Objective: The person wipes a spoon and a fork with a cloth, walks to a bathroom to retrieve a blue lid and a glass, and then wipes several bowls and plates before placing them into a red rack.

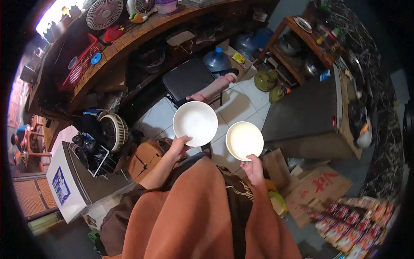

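My left hand [178, 148] grips a white bowl [195, 124] by its near rim, thumb over the edge. In my right hand [253, 168] is a second, slightly smaller cream-coloured bowl [244, 140], pinched at its near rim. Both bowls are held in the air in front of me, side by side and apart, with their insides facing up towards me. No contents can be made out in either one. Most fingers of both hands are hidden under the bowls.
A black stool [188, 80] stands ahead, a pink rolled item [213, 88] beside it. Water jugs [217, 60] sit behind. At right are a dark-topped cabinet [302, 110] and a wooden shelf [286, 52]; cardboard [319, 185] lies below. A white fridge-like unit [71, 181] and a fan [113, 131] are at left.
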A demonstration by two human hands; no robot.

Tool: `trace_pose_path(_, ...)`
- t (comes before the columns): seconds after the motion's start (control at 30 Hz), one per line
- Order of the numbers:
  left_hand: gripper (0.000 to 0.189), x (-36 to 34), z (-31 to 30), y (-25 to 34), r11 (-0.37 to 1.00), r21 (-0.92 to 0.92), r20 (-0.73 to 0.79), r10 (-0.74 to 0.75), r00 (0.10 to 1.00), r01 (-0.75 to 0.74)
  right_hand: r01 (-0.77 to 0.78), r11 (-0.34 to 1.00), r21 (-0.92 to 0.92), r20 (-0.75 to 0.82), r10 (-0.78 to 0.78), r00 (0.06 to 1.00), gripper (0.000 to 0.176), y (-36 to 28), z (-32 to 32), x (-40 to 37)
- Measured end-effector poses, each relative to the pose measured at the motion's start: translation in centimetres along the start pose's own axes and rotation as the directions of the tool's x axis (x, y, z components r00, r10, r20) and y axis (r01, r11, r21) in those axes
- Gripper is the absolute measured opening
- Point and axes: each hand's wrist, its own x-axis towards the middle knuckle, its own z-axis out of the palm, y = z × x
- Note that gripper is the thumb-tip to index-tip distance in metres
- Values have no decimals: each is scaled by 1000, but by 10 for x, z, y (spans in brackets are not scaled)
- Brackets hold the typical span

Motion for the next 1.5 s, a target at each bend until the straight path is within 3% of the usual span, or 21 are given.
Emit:
trace_pose_path(0.33,42,107,59,47,994,44,-104,107,989,-103,304,787,-537,250,-195,948,26,-104,121,124)
trace_pose_path(0.4,41,106,69,59,996,29,-135,91,987,-88,469,601,-647,388,-270,882,27,-86,115,172)
trace_pose_path(0.43,39,106,69,56,982,45,-150,187,971,-182,371,558,-742,344,-158,926,30,-97,137,163)
trace_pose_path(0.53,37,109,53,41,968,-156,-206,162,965,-196,478,396,-784,501,-51,864,32,-92,159,180)
trace_pose_path(0.6,37,98,53,40,952,-179,-281,193,940,-249,409,481,-775,505,83,859,33,-91,170,185)
trace_pose_path(0.7,37,83,56,38,926,-220,-379,207,902,-306,716,154,-681,725,-2,689,36,-89,179,191)
trace_pose_path(0.8,37,71,61,33,897,-295,-443,176,879,-328,433,333,-838,535,340,773,36,-111,207,171)
trace_pose_path(0.97,37,58,70,22,831,-339,-550,205,810,-441,339,527,-780,570,373,732,32,-111,205,234)
trace_pose_path(1.0,37,55,74,20,819,-360,-575,184,798,-448,625,311,-716,691,186,698,31,-106,199,260)
trace_pose_path(1.03,37,53,74,16,809,-359,-599,183,780,-466,865,-96,-493,868,20,497,30,-106,192,280)
trace_pose_path(1.07,37,54,72,10,800,-367,-608,180,773,-474,853,-392,-344,928,-3,373,35,-103,180,301)
trace_pose_path(1.1,36,54,69,7,790,-372,-620,180,764,-488,754,-575,-318,860,160,485,41,-101,169,321)
trace_pose_path(1.13,36,54,69,5,773,-369,-651,181,737,-516,778,-600,-186,863,278,422,41,-98,153,347)
trace_pose_path(1.17,36,55,70,4,778,-333,-639,229,734,-533,844,-536,2,938,293,184,40,-94,143,373)
trace_pose_path(1.2,35,55,72,4,781,-296,-627,275,729,-549,859,-511,41,934,324,149,40,-97,147,377)
trace_pose_path(1.27,35,51,82,10,742,-299,-643,308,701,-600,868,-391,-306,784,415,462,31,-110,170,369)
trace_pose_path(1.33,37,50,92,14,724,-321,-641,309,703,-610,872,-171,-458,825,283,489,26,-128,200,351)
trace_pose_path(1.37,39,50,97,17,723,-310,-634,326,701,-617,809,143,-570,817,197,541,26,-133,214,345)
trace_pose_path(1.4,39,52,98,15,708,-310,-651,327,684,-634,487,578,-655,728,308,613,24,-141,228,344)
trace_pose_path(1.43,40,56,98,11,719,-290,-655,331,679,-631,186,784,-592,733,427,530,20,-163,250,313)
trace_pose_path(1.5,41,59,102,9,726,-268,-661,340,669,-634,199,812,-548,803,445,397,22,-200,287,241)
